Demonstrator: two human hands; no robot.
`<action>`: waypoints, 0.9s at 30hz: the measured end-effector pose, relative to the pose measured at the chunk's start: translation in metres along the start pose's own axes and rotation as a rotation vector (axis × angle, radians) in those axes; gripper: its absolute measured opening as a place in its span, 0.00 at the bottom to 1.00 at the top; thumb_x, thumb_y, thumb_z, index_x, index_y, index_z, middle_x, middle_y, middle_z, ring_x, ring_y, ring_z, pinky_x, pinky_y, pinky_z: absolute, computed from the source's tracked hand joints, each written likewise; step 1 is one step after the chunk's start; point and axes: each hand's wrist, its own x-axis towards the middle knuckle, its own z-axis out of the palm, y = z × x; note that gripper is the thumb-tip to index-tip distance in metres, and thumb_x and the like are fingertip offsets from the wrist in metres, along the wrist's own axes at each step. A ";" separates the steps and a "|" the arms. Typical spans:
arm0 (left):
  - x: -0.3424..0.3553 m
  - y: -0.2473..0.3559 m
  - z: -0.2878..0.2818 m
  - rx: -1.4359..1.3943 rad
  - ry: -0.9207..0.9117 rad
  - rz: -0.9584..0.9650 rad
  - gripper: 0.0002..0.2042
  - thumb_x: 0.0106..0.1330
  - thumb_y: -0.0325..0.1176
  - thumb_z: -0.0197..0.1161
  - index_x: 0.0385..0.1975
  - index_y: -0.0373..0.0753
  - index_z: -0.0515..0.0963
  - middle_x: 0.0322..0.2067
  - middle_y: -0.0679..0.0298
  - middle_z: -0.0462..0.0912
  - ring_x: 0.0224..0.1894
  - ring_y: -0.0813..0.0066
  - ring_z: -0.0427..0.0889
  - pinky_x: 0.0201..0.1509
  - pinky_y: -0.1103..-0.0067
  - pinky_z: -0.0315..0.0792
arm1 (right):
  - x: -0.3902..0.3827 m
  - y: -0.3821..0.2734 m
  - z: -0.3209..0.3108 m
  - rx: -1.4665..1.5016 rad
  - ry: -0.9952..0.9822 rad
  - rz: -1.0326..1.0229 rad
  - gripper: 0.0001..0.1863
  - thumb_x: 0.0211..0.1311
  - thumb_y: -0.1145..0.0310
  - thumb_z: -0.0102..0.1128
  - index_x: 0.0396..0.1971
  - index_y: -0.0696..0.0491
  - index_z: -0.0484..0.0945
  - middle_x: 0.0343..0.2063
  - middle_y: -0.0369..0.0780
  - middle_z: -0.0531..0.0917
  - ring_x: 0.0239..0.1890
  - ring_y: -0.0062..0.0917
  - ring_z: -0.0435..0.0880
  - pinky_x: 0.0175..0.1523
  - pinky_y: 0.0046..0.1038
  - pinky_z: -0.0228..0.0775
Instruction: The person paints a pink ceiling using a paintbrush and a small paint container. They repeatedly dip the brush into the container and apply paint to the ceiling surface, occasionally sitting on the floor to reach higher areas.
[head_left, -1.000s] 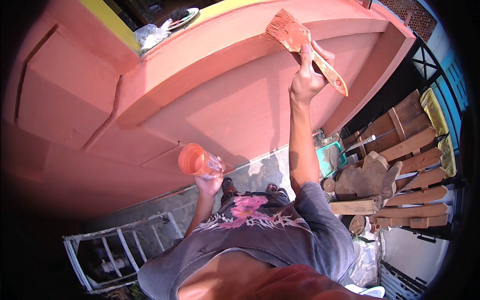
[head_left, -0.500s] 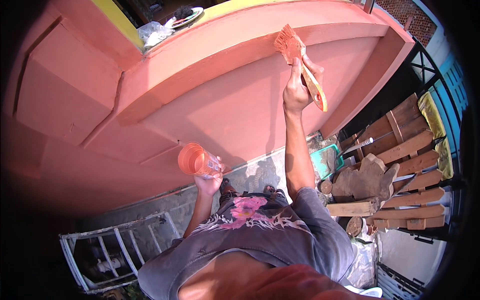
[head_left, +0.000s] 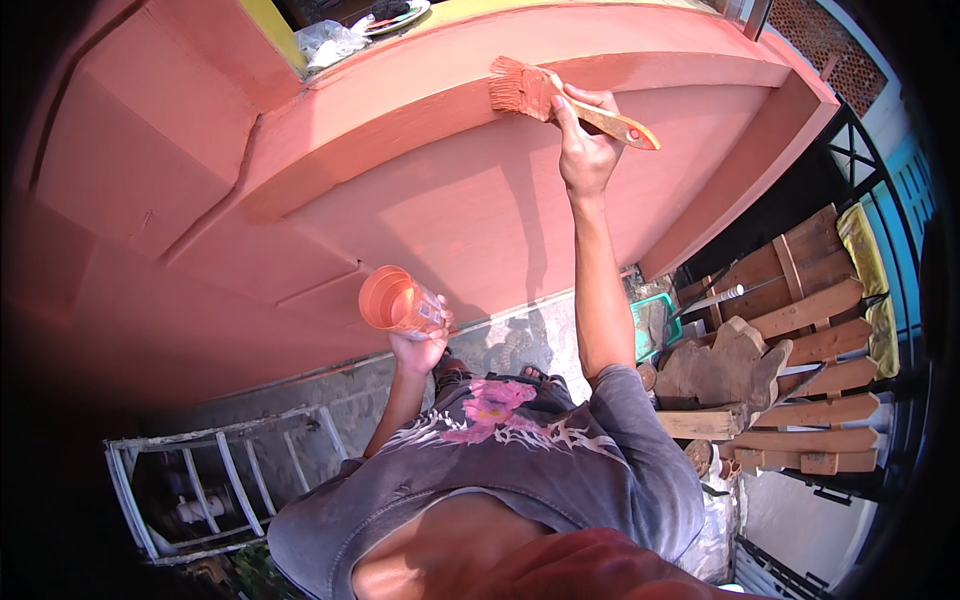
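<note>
My right hand (head_left: 590, 150) grips a wide paintbrush (head_left: 530, 90) by its pale wooden handle. Its salmon-stained bristles lie against or just over the curved band (head_left: 420, 107) of the salmon-pink wall (head_left: 400, 210); I cannot tell if they touch it. Lower and to the left, my left hand (head_left: 420, 345) holds an orange plastic cup (head_left: 390, 296) with a label on its side. The cup's mouth faces up, and its inside is orange, so the amount of paint in it is unclear.
A window sill with a plate (head_left: 395, 18) and plastic bag (head_left: 325, 42) tops the wall. A metal ladder (head_left: 226, 475) lies lower left. Wooden boards (head_left: 820, 330), a cut wood slab (head_left: 715, 375), a green tray (head_left: 660, 320) and a black gate (head_left: 858, 150) fill the right.
My right hand has moved the brush leftward along the curved band, and the brush has tilted toward horizontal. The cup in my left hand has risen slightly in view.
</note>
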 end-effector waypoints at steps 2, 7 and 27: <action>-0.003 0.000 -0.005 -0.013 0.003 0.015 0.24 0.68 0.49 0.56 0.60 0.45 0.73 0.55 0.46 0.72 0.51 0.50 0.74 0.34 0.71 0.79 | 0.016 0.003 -0.025 -0.170 0.110 -0.155 0.06 0.65 0.80 0.63 0.40 0.63 0.78 0.34 0.39 0.82 0.37 0.19 0.83 0.48 0.22 0.80; -0.016 0.008 -0.011 -0.051 0.018 0.050 0.24 0.67 0.48 0.56 0.60 0.45 0.72 0.55 0.47 0.72 0.51 0.49 0.73 0.34 0.71 0.79 | -0.005 -0.021 -0.005 -0.588 0.189 -0.416 0.04 0.60 0.85 0.62 0.35 0.63 0.80 0.43 0.53 0.87 0.43 0.39 0.89 0.45 0.32 0.82; -0.009 0.003 -0.003 -0.052 -0.022 0.014 0.24 0.68 0.50 0.56 0.59 0.44 0.73 0.55 0.46 0.72 0.51 0.48 0.73 0.35 0.69 0.79 | 0.001 0.002 -0.025 -0.464 0.265 -0.347 0.05 0.64 0.82 0.63 0.39 0.64 0.78 0.38 0.45 0.86 0.39 0.24 0.86 0.46 0.26 0.80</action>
